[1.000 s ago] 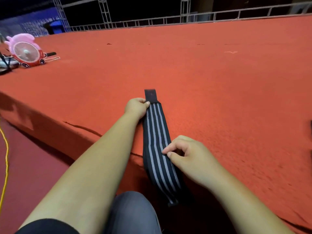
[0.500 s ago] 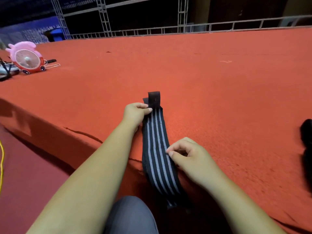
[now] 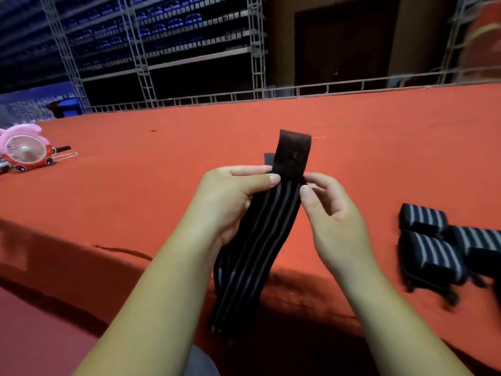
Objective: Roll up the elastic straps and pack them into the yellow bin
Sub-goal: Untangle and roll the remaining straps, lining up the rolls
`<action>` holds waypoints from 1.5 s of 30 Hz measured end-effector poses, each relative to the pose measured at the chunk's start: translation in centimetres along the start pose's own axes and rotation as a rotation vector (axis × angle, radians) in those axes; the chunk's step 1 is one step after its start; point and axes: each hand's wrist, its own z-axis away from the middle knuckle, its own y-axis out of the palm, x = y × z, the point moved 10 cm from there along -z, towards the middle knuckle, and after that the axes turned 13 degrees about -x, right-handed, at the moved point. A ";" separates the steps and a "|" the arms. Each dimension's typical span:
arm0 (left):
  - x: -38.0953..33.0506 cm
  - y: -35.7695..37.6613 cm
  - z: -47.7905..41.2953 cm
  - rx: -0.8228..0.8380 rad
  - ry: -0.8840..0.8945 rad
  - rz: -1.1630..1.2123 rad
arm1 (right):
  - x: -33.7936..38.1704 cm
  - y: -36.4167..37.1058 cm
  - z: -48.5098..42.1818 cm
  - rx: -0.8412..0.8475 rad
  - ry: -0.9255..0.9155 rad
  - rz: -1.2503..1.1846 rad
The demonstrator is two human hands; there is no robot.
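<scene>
A broad raised platform (image 3: 135, 202) covered in orange-red felt fills the middle ground, with a dark crease (image 3: 122, 251) near its front edge and a darker red floor (image 3: 35, 335) below at the left. A low metal truss rail (image 3: 298, 90) runs along the far edge, with upright truss towers (image 3: 141, 50) behind it. Beyond are dim, blue-lit tiered rows (image 3: 176, 25) and a dark brown wall panel (image 3: 344, 42); a pink fan (image 3: 25, 149) sits at far left.
</scene>
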 end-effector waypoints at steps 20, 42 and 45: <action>8.9 13.6 8.9 0.209 -0.211 0.221 | 0.7 -16.0 1.9 -0.120 0.297 -0.117; 14.5 17.5 7.1 0.167 -0.183 0.337 | -5.5 -19.7 0.6 -0.365 0.248 0.205; 14.4 17.3 7.1 0.162 -0.124 0.293 | -5.2 -19.8 0.7 -0.398 0.211 0.224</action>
